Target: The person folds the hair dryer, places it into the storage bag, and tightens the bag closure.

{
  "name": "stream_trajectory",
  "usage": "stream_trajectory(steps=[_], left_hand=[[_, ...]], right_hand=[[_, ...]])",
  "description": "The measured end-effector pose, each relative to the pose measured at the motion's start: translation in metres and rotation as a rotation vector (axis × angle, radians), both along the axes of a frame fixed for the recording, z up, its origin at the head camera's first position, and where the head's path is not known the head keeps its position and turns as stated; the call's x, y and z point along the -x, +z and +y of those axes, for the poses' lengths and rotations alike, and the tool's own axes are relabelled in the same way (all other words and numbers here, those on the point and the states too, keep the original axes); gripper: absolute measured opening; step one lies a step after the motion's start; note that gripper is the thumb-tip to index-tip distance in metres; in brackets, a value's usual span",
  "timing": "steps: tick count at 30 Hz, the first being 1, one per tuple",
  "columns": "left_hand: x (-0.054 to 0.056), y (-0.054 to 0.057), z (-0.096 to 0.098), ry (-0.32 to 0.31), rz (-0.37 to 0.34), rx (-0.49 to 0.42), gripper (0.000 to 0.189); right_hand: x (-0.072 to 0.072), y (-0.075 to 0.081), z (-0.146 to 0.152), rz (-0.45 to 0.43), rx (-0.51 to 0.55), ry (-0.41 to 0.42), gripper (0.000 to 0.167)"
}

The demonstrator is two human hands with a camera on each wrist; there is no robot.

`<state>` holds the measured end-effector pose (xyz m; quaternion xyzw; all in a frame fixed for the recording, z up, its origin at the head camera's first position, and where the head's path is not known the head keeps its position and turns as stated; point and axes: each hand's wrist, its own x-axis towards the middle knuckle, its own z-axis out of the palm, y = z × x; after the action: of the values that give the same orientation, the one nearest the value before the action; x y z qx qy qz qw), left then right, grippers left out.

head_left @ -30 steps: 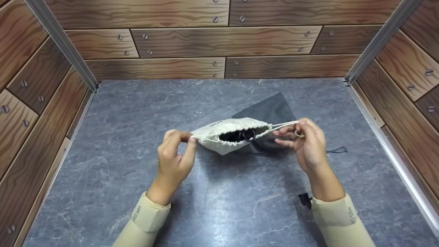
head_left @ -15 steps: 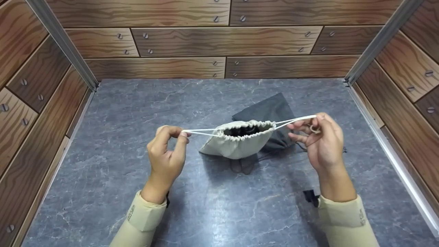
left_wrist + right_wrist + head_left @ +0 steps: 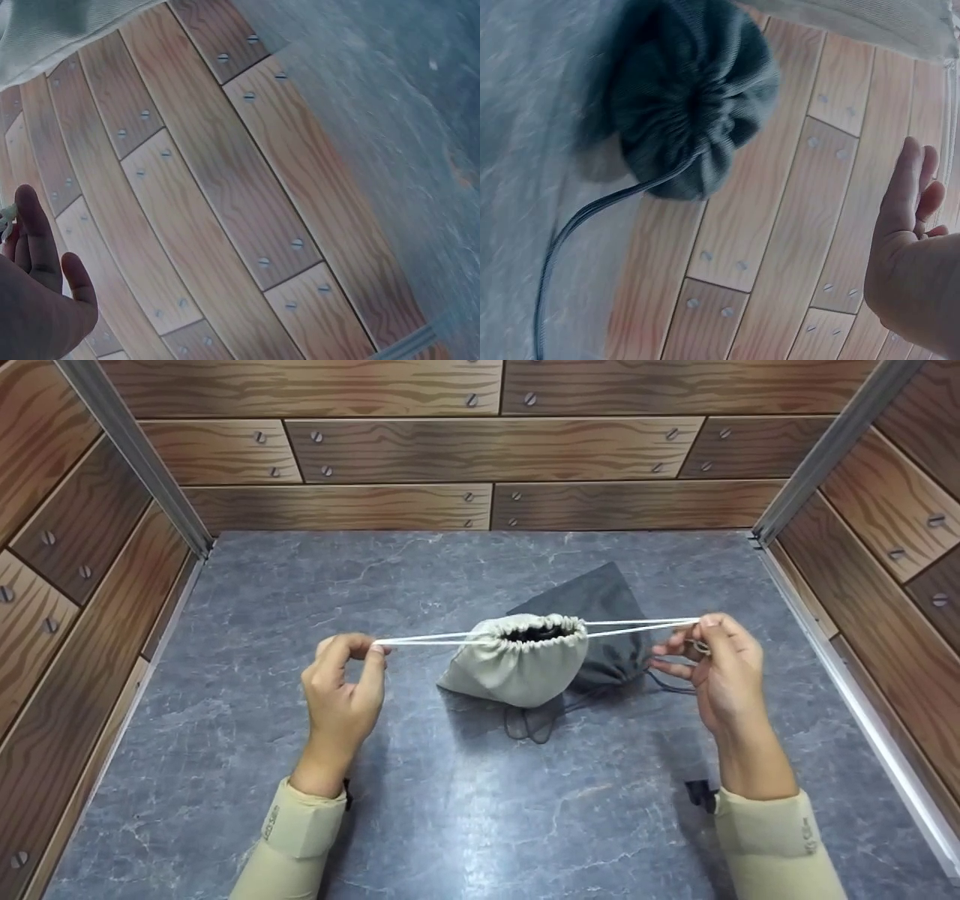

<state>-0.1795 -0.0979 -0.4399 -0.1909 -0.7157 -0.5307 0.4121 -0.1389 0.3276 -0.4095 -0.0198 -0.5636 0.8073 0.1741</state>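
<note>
A cream drawstring bag (image 3: 525, 671) hangs or stands between my two hands, its gathered mouth partly open with something black inside. On the left, my left hand (image 3: 341, 690) pinches a white cord loop (image 3: 427, 640) between thumb and index finger. My right hand (image 3: 727, 675) pinches the opposite cord loop (image 3: 641, 625), its other fingers loosely bent. Both cords run taut from the bag's mouth. Behind the cream bag lies a dark grey drawstring bag (image 3: 592, 592); in the right wrist view this grey bag (image 3: 697, 105) has its mouth drawn together.
The grey bag's dark cord (image 3: 532, 727) loops onto the marbled grey tabletop (image 3: 465, 795) in front of the cream bag. Wood-patterned panels (image 3: 487, 450) wall the back and sides, with metal posts at the corners.
My hands have moved apart, drawing the cords out longer on both sides. The cream bag's mouth has gathered and narrowed, and the bag has turned more upright.
</note>
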Motion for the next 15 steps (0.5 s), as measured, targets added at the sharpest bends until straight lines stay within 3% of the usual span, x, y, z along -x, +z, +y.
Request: stream_trajectory(steps=[4, 7, 12, 15], left_hand=[[0.001, -0.002, -0.003, 0.002, -0.013, 0.014, 0.011], [0.001, -0.003, -0.006, -0.002, -0.024, 0.022, 0.012], [-0.002, -0.010, -0.019, -0.038, -0.091, 0.045, 0.016], [-0.006, -0.016, -0.030, -0.112, -0.154, 0.102, 0.020]], right_hand=[[-0.001, -0.005, 0.006, 0.001, -0.010, -0.014, 0.031], [-0.004, -0.009, 0.011, 0.020, -0.051, 0.025, 0.030], [-0.015, -0.020, 0.030, 0.091, -0.192, 0.264, 0.032], [-0.020, -0.028, 0.044, 0.100, -0.348, 0.434, 0.030]])
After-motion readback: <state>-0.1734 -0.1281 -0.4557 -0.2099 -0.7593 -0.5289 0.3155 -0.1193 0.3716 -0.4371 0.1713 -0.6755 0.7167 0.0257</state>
